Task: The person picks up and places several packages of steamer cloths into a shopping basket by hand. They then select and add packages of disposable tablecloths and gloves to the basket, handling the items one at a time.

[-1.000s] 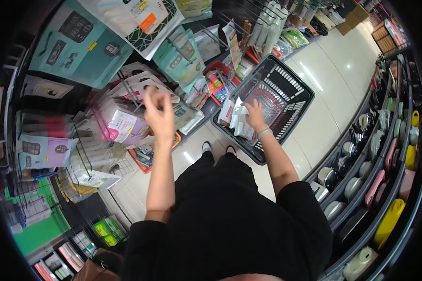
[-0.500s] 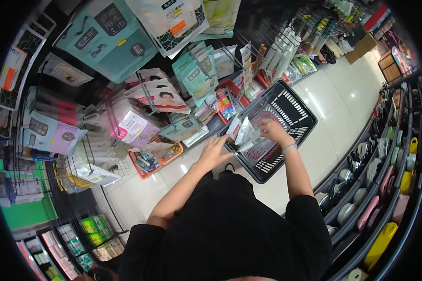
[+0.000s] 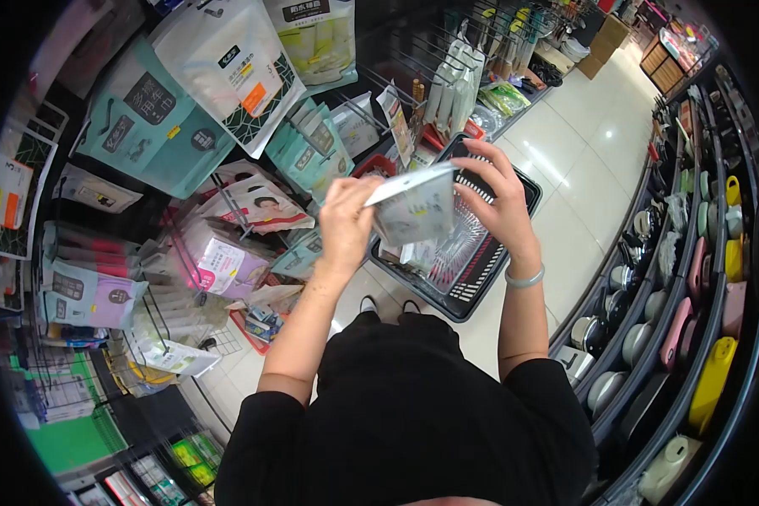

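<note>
In L hand (image 3: 346,221): clear pkt (image 3: 415,211)

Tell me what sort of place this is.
Probably a shop aisle: bagged goods with printed labels hang on racks at one side, rows of shelved goods line the other, and a black shopping basket sits between them.

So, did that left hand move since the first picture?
Yes: the left hand moved right, away from the hanging red-and-white packs, toward the basket.
</note>
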